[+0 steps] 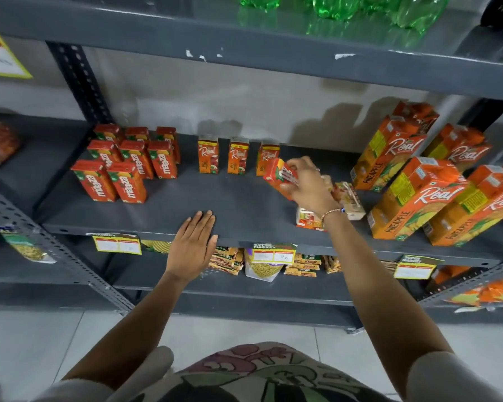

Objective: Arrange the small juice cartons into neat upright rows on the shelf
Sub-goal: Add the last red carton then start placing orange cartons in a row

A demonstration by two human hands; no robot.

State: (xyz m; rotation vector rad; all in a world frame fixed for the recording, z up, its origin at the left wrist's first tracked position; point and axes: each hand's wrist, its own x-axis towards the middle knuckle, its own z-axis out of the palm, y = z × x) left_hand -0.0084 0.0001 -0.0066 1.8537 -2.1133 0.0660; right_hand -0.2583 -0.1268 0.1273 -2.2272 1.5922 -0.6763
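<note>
The right hand [308, 184] is reached in over the grey shelf [215, 198], its grip closed around a small red-orange juice carton [276, 177] that is tilted, with its top leaning left and away from the person. Thumb and fingers pinch it near the upper end, and it is lifted clear of the shelf. A beaded bracelet [333, 212] sits on that wrist.

The left hand [193, 245] lies flat and open at the front edge of the shelf, fingers together and pointing inward, holding nothing.

Just behind the held carton, three small orange cartons [237, 155] stand upright in a spaced row near the back wall; the rightmost of them is partly hidden by the held one. Farther left, a block of small red cartons [128, 161] stands upright in close rows (three at the back, three in the middle, two at the front). Below and to the right of the right hand, a few more small cartons [349, 200] lie on their sides in a loose heap on the shelf, partly covered by the wrist, so I cannot tell exactly how many there are.

At the right end of the shelf stand tall orange pineapple juice cartons [413, 198], in rows. Green bottles [331, 7] rest on the shelf above. Yellow price tags [116, 243] hang from the front lip, with packets of snacks [262, 265] on the shelf below.
</note>
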